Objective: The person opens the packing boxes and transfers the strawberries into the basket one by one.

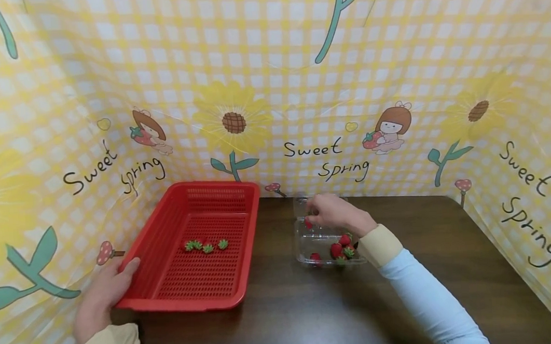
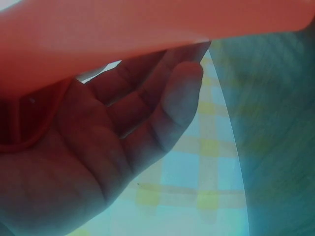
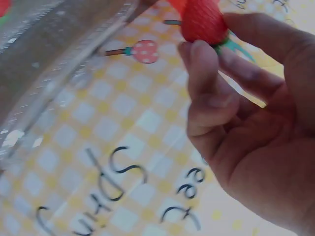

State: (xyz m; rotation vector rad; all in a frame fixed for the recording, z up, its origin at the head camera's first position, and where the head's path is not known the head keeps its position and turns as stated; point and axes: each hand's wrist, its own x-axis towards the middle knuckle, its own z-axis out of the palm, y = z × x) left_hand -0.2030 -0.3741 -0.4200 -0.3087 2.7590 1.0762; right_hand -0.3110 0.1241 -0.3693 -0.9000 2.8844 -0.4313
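My left hand (image 1: 106, 287) grips the near left side of a red plastic basket (image 1: 159, 238), thumb over the rim. In the left wrist view, that hand's fingers (image 2: 142, 108) curl beneath the basket's edge. Several strawberries (image 1: 208, 249) lie inside on the slotted floor, green caps up. Over a clear plastic clamshell box (image 1: 307, 239), my right hand (image 1: 336, 211) pinches a red strawberry (image 3: 204, 22) between thumb and fingertips, its green cap facing the palm. More strawberries (image 1: 337, 250) sit in the box's front right, and one (image 1: 315, 258) lies at its front left.
Both containers stand on a dark brown wooden table (image 1: 283, 317). Yellow checked cloth (image 1: 271, 89) with sunflowers and lettering walls in the back and both sides. Bare tabletop separates the basket from the box.
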